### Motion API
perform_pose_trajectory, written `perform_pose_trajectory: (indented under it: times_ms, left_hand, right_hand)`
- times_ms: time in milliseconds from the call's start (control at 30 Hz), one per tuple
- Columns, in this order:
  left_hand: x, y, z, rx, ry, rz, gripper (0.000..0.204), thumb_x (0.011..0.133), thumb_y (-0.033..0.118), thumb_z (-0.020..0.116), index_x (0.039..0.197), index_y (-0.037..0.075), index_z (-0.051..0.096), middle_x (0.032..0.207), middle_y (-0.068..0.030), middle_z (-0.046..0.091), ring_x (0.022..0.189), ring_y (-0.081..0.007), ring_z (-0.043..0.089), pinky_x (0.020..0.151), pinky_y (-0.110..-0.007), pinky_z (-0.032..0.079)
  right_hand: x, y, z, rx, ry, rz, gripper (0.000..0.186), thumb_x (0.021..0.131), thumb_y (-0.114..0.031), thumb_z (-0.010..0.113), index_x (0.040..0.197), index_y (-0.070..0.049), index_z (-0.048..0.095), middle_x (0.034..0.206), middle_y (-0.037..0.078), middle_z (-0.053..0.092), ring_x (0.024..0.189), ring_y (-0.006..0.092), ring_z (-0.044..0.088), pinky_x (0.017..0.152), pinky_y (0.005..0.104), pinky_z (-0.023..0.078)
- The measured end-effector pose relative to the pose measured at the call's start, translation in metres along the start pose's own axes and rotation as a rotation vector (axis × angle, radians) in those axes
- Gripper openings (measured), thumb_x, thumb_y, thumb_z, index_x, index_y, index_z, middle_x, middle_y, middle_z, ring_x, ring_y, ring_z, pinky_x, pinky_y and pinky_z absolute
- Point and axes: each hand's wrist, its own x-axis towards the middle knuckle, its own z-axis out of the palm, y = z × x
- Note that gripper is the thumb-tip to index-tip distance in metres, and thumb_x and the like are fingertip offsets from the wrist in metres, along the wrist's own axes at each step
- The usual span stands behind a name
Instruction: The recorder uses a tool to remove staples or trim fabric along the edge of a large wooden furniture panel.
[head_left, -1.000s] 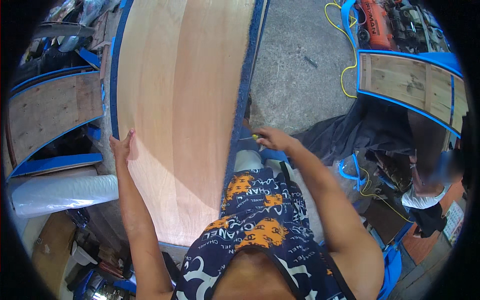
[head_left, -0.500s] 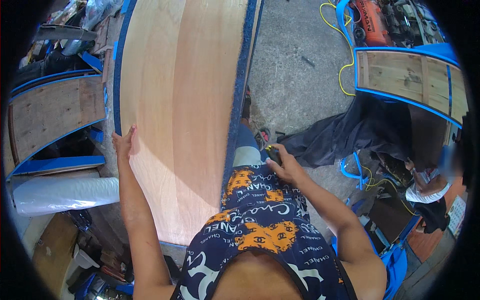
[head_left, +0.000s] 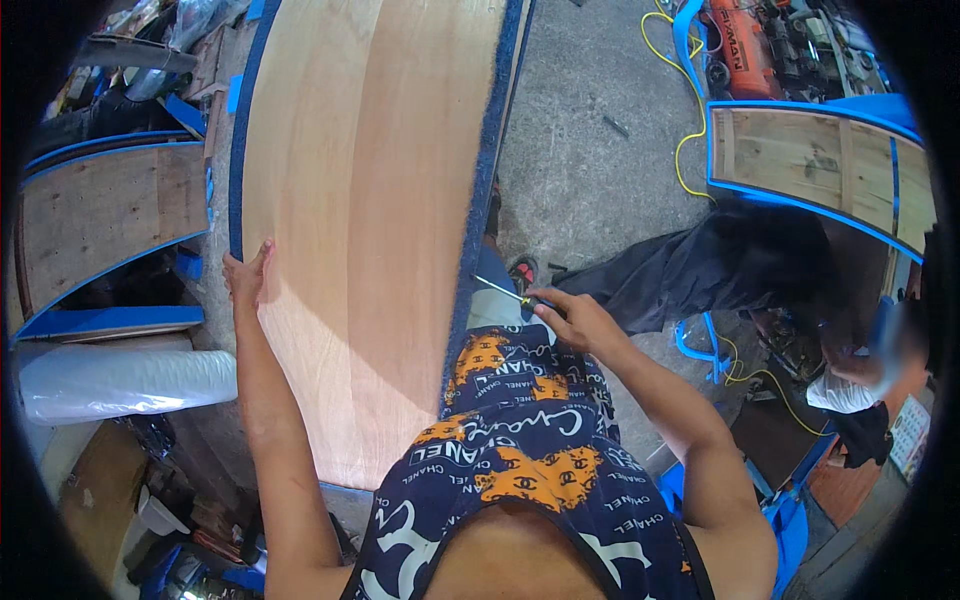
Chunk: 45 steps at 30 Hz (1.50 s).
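In front of me lies a long light-brown wooden panel [head_left: 350,220], its two long sides trimmed with dark blue fuzzy fabric [head_left: 482,150]. My left hand [head_left: 247,272] grips its left edge, the thumb on the wood face and the fingers over the blue trim, partly hidden. My right hand [head_left: 578,320] is closed around the dark handle of a screwdriver [head_left: 497,288] with a bit of yellow on it. The slim metal shaft points left, and its tip is close to the panel's right trim. Whether the tip touches the fabric I cannot tell.
A white plastic-wrapped roll [head_left: 130,385] lies at the left, below a blue-edged board [head_left: 115,215]. At the right are another blue-edged wooden frame [head_left: 780,150], black cloth [head_left: 690,260], a yellow hose [head_left: 683,150], an orange tank [head_left: 742,50] and a seated person [head_left: 850,390].
My right hand has turned, so the screwdriver's shaft now shows, pointing left toward the panel's edge. My left hand keeps its place on the panel.
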Motion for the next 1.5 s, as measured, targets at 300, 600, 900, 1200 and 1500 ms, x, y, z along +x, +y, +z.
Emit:
perform_pose_trajectory:
  times_ms: [300, 600, 900, 1200, 1500]
  left_hand:
    - [-0.012, 0.011, -0.005, 0.041, 0.005, -0.02, 0.13, 0.053, 0.081, 0.072, 0.146, 0.001, 0.025, 0.146, -0.0283, 0.032, 0.136, -0.0469, 0.029, 0.108, -0.064, 0.022]
    - [-0.013, 0.013, -0.001, 0.067, 0.059, -0.088, 0.129, 0.053, 0.08, 0.073, 0.145, 0.002, 0.027, 0.145, -0.0277, 0.033, 0.137, -0.0446, 0.029, 0.109, -0.063, 0.022]
    - [-0.016, 0.012, -0.005, 0.036, 0.041, -0.015, 0.125, 0.056, 0.075, 0.076, 0.144, 0.0, 0.028, 0.144, -0.0289, 0.035, 0.137, -0.043, 0.03, 0.111, -0.057, 0.023]
    - [-0.011, 0.004, -0.003, -0.018, 0.067, 0.092, 0.126, 0.058, 0.074, 0.076, 0.143, -0.005, 0.026, 0.142, -0.0307, 0.036, 0.136, -0.0425, 0.031, 0.112, -0.05, 0.025]
    - [-0.005, -0.004, -0.001, 0.014, 0.0, -0.014, 0.13, 0.056, 0.076, 0.074, 0.145, -0.003, 0.023, 0.145, -0.0308, 0.033, 0.138, -0.0435, 0.029, 0.112, -0.054, 0.025]
  right_hand:
    - [0.0, -0.033, -0.017, -0.29, -0.018, -0.047, 0.034, 0.095, -0.031, 0.05, 0.123, -0.015, 0.061, 0.086, 0.023, 0.067, 0.08, 0.0413, 0.065, 0.076, 0.0502, 0.052]
    - [0.02, -0.052, -0.029, -0.064, -0.124, 0.056, 0.035, 0.092, -0.034, 0.059, 0.114, -0.008, 0.068, 0.094, 0.022, 0.069, 0.086, 0.0381, 0.067, 0.079, 0.0405, 0.052]
    - [0.105, 0.019, -0.06, -0.089, -0.39, -0.223, 0.043, 0.088, -0.041, 0.066, 0.12, -0.014, 0.067, 0.096, 0.018, 0.071, 0.083, 0.0284, 0.07, 0.075, 0.0383, 0.052]
    - [0.111, 0.046, -0.052, -0.401, -0.342, -0.309, 0.056, 0.088, -0.06, 0.052, 0.12, -0.016, 0.066, 0.083, 0.018, 0.069, 0.078, 0.0391, 0.066, 0.072, 0.046, 0.051]
    - [0.132, 0.087, 0.022, -0.312, -0.114, -0.67, 0.04, 0.094, -0.038, 0.054, 0.123, -0.01, 0.054, 0.09, 0.019, 0.064, 0.086, 0.0392, 0.063, 0.076, 0.047, 0.049]
